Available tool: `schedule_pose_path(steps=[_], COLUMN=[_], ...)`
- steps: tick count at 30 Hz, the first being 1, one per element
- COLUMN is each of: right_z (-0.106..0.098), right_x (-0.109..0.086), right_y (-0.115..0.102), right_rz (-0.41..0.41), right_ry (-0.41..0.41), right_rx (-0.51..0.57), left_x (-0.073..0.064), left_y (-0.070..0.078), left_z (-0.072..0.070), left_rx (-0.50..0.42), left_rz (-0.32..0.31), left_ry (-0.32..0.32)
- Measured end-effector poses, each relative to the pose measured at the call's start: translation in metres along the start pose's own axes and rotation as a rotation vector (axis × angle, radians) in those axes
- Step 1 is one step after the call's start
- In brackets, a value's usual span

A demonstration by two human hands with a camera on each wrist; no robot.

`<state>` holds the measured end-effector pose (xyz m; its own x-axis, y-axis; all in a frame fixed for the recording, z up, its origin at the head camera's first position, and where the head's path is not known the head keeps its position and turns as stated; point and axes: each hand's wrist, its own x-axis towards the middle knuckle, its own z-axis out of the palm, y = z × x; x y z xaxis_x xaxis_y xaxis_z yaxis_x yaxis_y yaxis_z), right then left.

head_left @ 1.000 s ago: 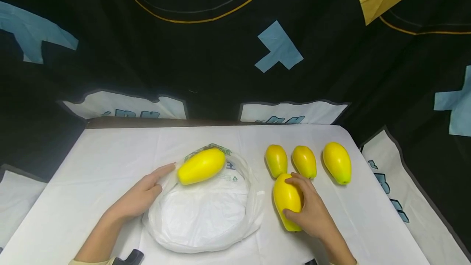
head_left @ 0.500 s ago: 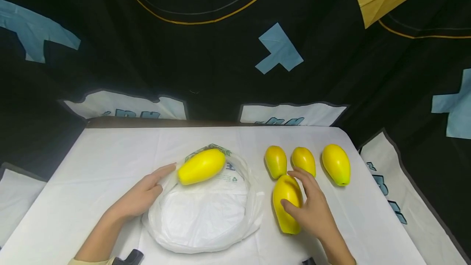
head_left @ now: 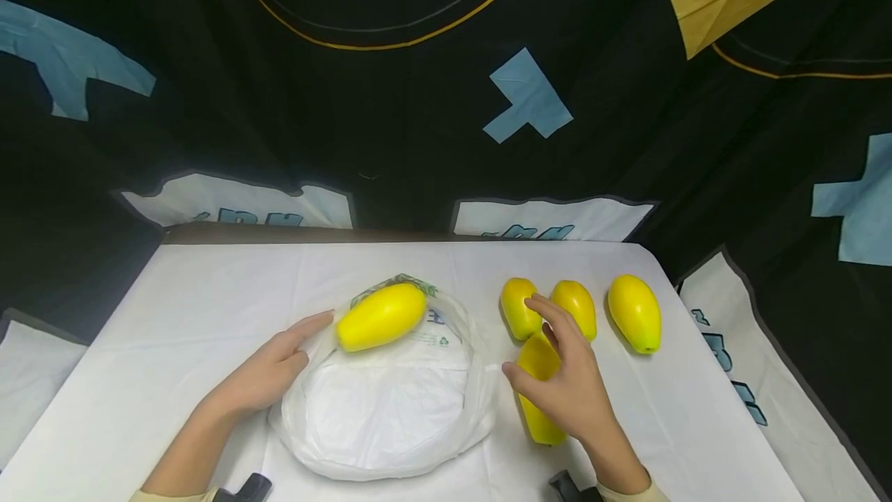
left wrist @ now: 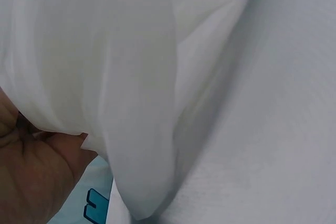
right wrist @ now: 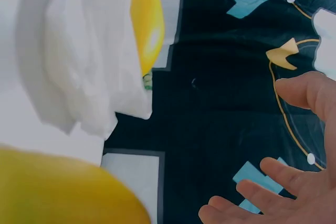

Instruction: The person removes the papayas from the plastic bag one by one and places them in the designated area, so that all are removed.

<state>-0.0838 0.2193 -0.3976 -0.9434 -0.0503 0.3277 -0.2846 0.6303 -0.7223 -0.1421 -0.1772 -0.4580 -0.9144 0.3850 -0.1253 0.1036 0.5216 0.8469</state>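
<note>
A white plastic bag (head_left: 390, 409) lies with its mouth spread wide on the table. One yellow papaya (head_left: 382, 318) rests at the bag's far left rim. My left hand (head_left: 261, 370) holds the bag's left edge, index finger stretched along the rim; in the left wrist view the bag (left wrist: 131, 77) covers most of its fingers. My right hand (head_left: 567, 378) is over a second papaya (head_left: 540, 424), thumb and fingers spread apart and nothing between them. The right wrist view shows that hand (right wrist: 283, 182) with loose, separated fingers, a large papaya (right wrist: 63, 192) below.
Three more papayas stand behind and to the right of my right hand: one on the left (head_left: 519, 312), one in the middle (head_left: 574, 304) and one on the right (head_left: 634, 314). A dark patterned cloth (head_left: 390, 130) hangs behind the white table (head_left: 223, 285).
My right hand has let go of the near papaya, lifted and moved left over it, fingers spreading. The left hand and the bag have stayed in place.
</note>
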Motion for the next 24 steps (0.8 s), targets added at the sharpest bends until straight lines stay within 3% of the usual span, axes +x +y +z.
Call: schedule_pose_path(steps=[17, 24], right_z=[0.015, 0.028], right_x=[0.017, 0.025], right_y=[-0.035, -0.048], right_rz=[-0.078, -0.040], right_ry=[-0.033, -0.038], right_rx=[0.095, 0.144], left_x=[-0.001, -0.002], left_y=[-0.001, 0.000], left_z=[0.000, -0.001], left_rx=[0.010, 0.015], left_rz=[-0.017, -0.001], left_ry=[0.001, 0.003])
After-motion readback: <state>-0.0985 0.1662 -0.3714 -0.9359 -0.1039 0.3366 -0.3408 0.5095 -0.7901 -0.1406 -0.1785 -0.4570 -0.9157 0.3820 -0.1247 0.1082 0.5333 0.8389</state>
